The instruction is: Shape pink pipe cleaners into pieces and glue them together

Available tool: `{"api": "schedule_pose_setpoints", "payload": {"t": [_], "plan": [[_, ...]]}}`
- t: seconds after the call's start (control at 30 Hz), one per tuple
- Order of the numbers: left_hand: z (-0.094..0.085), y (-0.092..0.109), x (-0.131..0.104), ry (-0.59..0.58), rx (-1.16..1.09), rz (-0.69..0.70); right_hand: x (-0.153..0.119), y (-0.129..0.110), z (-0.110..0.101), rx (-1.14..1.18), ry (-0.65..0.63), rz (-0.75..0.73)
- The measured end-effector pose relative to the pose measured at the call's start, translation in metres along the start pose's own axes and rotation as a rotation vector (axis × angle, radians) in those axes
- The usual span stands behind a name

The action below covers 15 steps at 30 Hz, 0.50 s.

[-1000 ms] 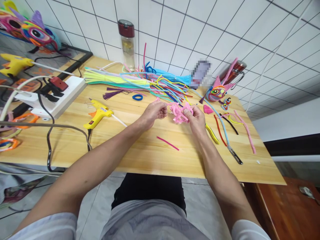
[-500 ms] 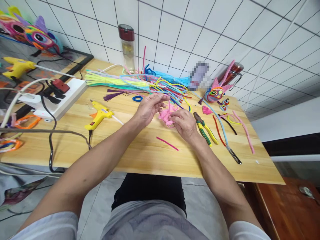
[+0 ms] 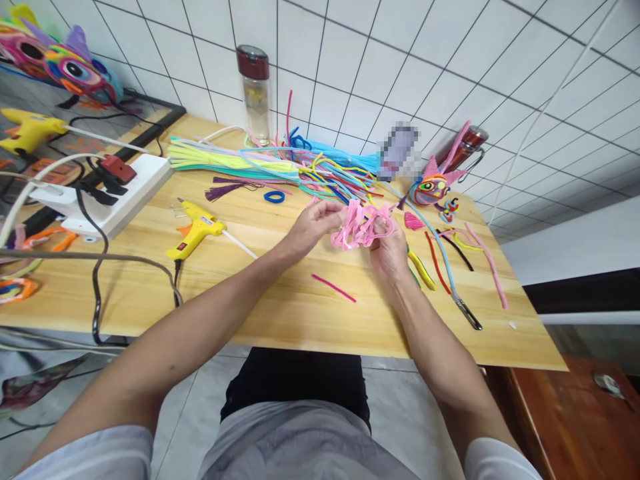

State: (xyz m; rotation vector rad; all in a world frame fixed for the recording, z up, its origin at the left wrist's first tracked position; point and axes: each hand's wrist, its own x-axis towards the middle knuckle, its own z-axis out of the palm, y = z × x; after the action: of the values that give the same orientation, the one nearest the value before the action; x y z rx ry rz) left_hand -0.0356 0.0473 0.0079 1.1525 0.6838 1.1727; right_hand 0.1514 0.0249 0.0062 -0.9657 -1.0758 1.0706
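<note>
A pink bundle of bent pipe cleaners (image 3: 361, 225), looped in a zigzag, is held up over the table between both hands. My right hand (image 3: 391, 248) grips its right end, thumb on top. At its left end my left hand (image 3: 316, 228) has fingers and thumb closed on the pink loops; the fingertips are partly hidden. Below lies a short magenta pipe cleaner (image 3: 334, 288). Pliers with yellow and green handles (image 3: 421, 268) are partly covered by my right hand. To the left rests a yellow glue gun (image 3: 197, 230) with a white glue stick.
A heap of coloured pipe cleaners (image 3: 240, 161) lies along the wall beside a glass bottle (image 3: 257, 100). A power strip (image 3: 117, 197) with cables stands left. Toward the right are a small cat-like figure (image 3: 431, 189), scissors (image 3: 467, 312) and loose pipe cleaners (image 3: 487, 263).
The pink bundle has been lifted and spread out, its zigzag loops now facing me. My right hand has turned under its right end and now covers more of the pliers.
</note>
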Motion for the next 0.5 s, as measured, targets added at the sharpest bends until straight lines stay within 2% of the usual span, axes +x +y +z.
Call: {"api": "schedule_pose_setpoints", "payload": {"t": [0.1, 0.27, 0.5], "plan": [[0.007, -0.007, -0.005, -0.08, 0.008, 0.005, -0.001, -0.003, 0.0, -0.021, -0.035, 0.019], [0.01, -0.016, -0.006, -0.157, -0.073, -0.121, -0.005, -0.004, 0.001, -0.045, -0.089, 0.05], [0.007, -0.011, -0.003, 0.003, -0.231, -0.259, -0.005, -0.007, 0.001, 0.025, -0.031, 0.08]]}}
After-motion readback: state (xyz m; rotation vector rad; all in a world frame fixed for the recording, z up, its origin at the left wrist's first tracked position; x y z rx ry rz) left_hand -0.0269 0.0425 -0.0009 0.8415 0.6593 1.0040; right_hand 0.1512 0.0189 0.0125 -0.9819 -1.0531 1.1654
